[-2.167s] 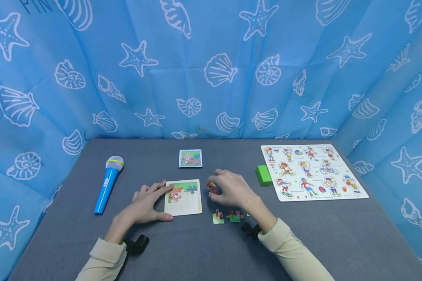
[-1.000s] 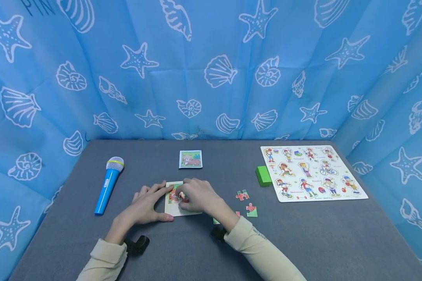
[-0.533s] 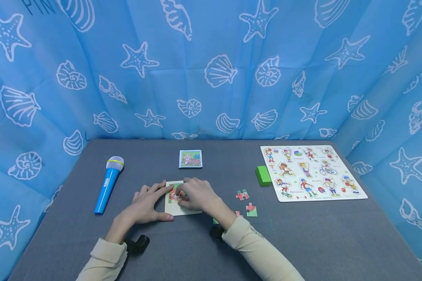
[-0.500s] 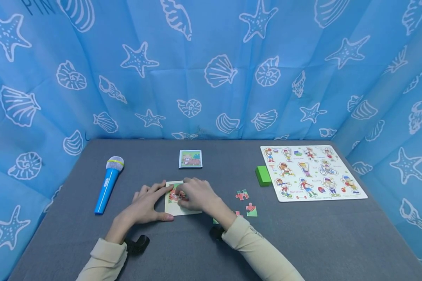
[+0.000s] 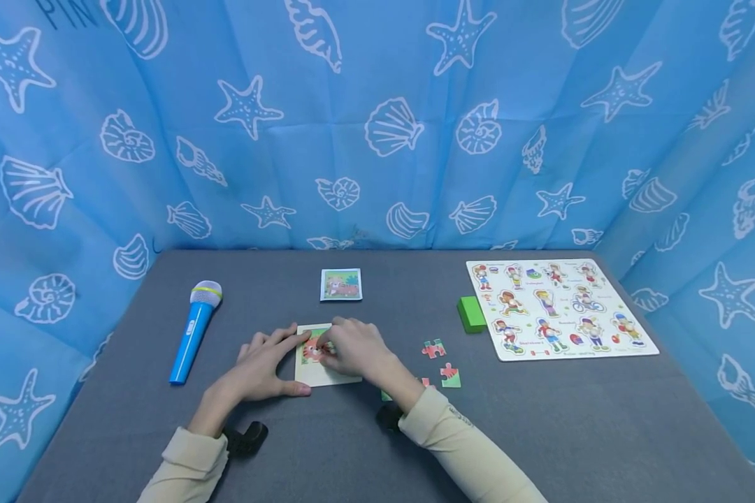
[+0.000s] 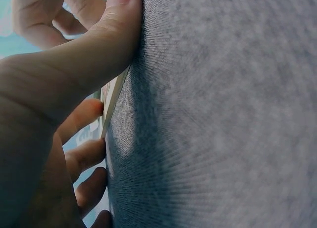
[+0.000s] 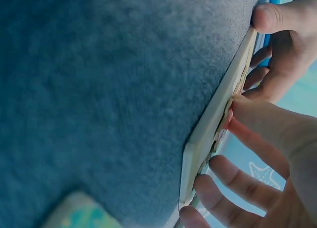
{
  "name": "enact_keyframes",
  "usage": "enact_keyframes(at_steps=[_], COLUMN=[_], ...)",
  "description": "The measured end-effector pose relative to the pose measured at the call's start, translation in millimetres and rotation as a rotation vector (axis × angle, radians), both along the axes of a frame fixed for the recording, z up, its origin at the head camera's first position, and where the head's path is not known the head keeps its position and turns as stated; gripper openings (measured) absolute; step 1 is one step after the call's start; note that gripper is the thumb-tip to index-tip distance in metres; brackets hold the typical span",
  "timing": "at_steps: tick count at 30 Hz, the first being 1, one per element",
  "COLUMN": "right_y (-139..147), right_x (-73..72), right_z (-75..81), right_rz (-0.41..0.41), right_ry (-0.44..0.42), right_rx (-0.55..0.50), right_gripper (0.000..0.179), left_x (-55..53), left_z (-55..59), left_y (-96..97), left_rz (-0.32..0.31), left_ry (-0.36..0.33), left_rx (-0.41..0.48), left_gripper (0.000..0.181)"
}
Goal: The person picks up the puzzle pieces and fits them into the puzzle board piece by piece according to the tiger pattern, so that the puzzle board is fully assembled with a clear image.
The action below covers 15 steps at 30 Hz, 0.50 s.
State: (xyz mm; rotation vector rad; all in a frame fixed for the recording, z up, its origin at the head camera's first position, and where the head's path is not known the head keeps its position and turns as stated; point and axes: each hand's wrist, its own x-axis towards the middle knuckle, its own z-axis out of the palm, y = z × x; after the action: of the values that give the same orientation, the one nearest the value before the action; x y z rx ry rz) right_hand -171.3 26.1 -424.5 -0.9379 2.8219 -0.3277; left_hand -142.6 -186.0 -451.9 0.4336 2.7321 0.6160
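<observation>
A small square puzzle board (image 5: 333, 378) with a cream frame lies flat in the head view, part of a tiger picture inside it. My left hand (image 5: 258, 369) rests at its left side, fingers spread, index fingertip on the frame and thumb by the lower left corner. Over the board, my right hand (image 5: 360, 351) pinches a reddish puzzle piece (image 7: 228, 120) between thumb and index finger, against the board's surface. That hand hides the board's right part. Loose puzzle pieces (image 5: 450, 376) lie right of the board, some partly covered by my right wrist.
A small picture card (image 5: 341, 285) lies behind the board. At the left is a blue toy microphone (image 5: 191, 335). A green block (image 5: 472, 314) stands beside a large white peg puzzle (image 5: 563, 311) at the right. A blue curtain (image 5: 377, 168) hangs behind the grey table (image 5: 327, 454).
My right hand moved left from the loose pieces onto the board, bringing a piece with it. Over the last second it has shifted only slightly there. My left hand has stayed in place.
</observation>
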Motion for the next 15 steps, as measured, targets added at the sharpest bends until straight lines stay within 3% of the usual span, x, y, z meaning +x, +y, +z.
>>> enact_keyframes(at_steps=[15], right_y=[-5.2], right_x=[3.4], right_z=[0.0], right_rz=[-0.072], right_ry=[0.012], right_rx=[-0.003], right_gripper=[0.015], left_x=[0.4], left_z=[-1.3], left_y=[0.6], left_rz=[0.005], left_ry=[0.012], left_rx=[-0.002], left_gripper=[0.099])
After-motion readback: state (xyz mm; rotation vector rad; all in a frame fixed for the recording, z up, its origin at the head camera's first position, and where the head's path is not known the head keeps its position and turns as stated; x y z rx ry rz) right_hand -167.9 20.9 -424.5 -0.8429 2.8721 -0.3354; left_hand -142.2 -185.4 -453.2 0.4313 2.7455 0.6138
